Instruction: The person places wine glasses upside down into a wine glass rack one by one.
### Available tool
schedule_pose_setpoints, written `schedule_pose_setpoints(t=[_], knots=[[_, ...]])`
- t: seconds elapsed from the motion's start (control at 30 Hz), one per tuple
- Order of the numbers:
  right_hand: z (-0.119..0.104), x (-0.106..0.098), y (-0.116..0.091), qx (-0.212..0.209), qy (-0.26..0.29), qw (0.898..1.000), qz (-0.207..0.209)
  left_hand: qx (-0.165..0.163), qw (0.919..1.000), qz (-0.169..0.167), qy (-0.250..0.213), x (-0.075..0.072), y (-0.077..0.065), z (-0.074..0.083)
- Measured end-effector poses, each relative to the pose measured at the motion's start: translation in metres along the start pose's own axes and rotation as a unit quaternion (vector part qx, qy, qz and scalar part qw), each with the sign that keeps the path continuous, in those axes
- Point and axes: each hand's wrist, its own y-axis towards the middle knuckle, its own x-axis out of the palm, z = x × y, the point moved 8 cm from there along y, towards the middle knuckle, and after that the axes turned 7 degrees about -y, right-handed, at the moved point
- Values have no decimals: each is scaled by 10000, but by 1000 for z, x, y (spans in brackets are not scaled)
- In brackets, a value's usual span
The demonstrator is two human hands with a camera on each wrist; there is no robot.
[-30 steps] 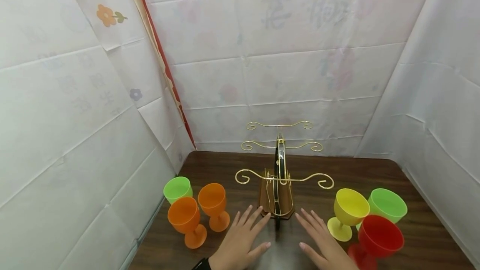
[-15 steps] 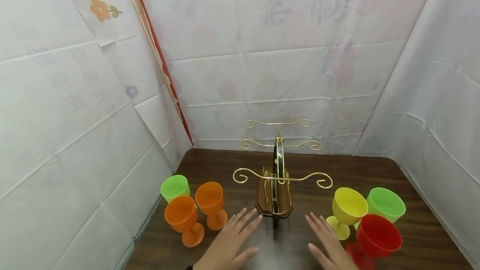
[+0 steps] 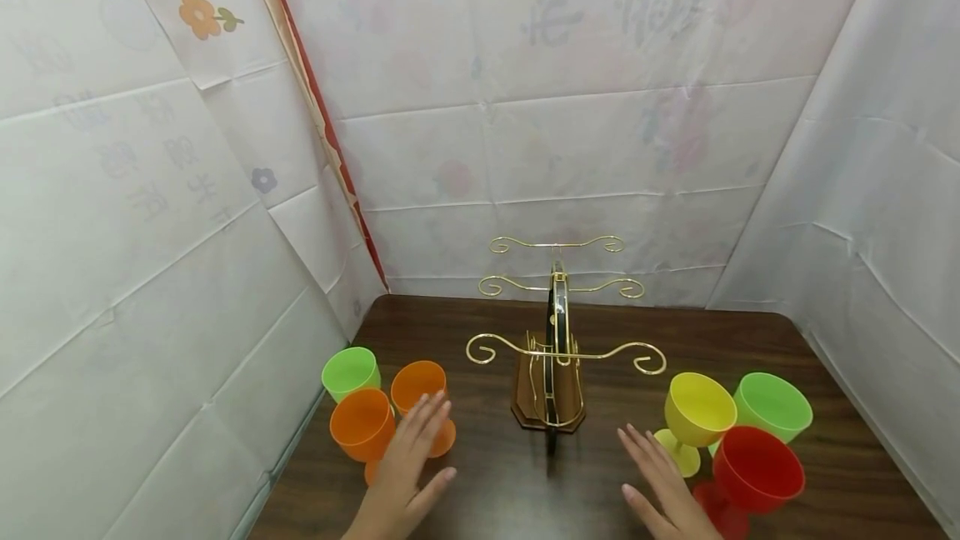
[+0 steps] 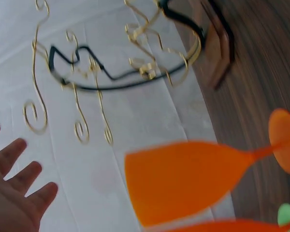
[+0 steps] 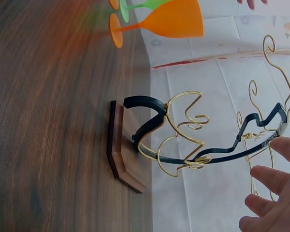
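My left hand [image 3: 405, 465] is held out with straight, spread fingers, holding nothing. In the head view it overlaps the front orange goblet [image 3: 362, 423], and its fingertips cross the second orange goblet [image 3: 417, 386]. A green goblet [image 3: 351, 372] stands behind these two. On the other side, my right hand [image 3: 663, 486] also has extended fingers and holds nothing, left of a yellow goblet [image 3: 699, 411] and a red goblet [image 3: 756, 469]. Another green goblet [image 3: 774, 407] stands behind the red one. Between the hands is a black and gold metal rack [image 5: 166, 159] on a wooden base [image 5: 118, 145].
The dark wooden table [image 3: 480, 327] ends at a back edge against white sheeting [image 3: 600, 148]. More sheeting closes off the left and right sides. Gold scrolled arms [image 3: 566, 354] of the rack stick out left and right above the table.
My left hand has moved left from near the rack to the orange goblets. My right hand has shifted slightly right, away from the rack. The goblets and rack keep their places.
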Motion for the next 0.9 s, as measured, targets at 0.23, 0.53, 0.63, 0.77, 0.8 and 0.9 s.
schedule_pose_setpoints(t=[0.23, 0.53, 0.63, 0.77, 0.8, 0.9], knots=[[2, -2, 1, -44, -32, 10000, 57, -795, 9877, 1285, -414, -33, -16, -34], [14, 6, -1, 714, 334, 9963, -336, -2326, 9357, 2426, -1071, -46, -44, -76], [14, 4, 0, 742, 359, 9960, -337, -2530, 9224, 2700, -1107, -45, -53, -86], [14, 3, -1, 501, 246, 9983, -155, -2963, 9026, 2854, -1270, -39, -65, -100], [14, 4, -2, 388, 160, 9991, -95, -3076, 8968, 2872, -1365, -37, -69, -104], [13, 7, -5, 36, -216, 9997, 87, -3325, 8814, 2932, -1628, -31, -78, -111]])
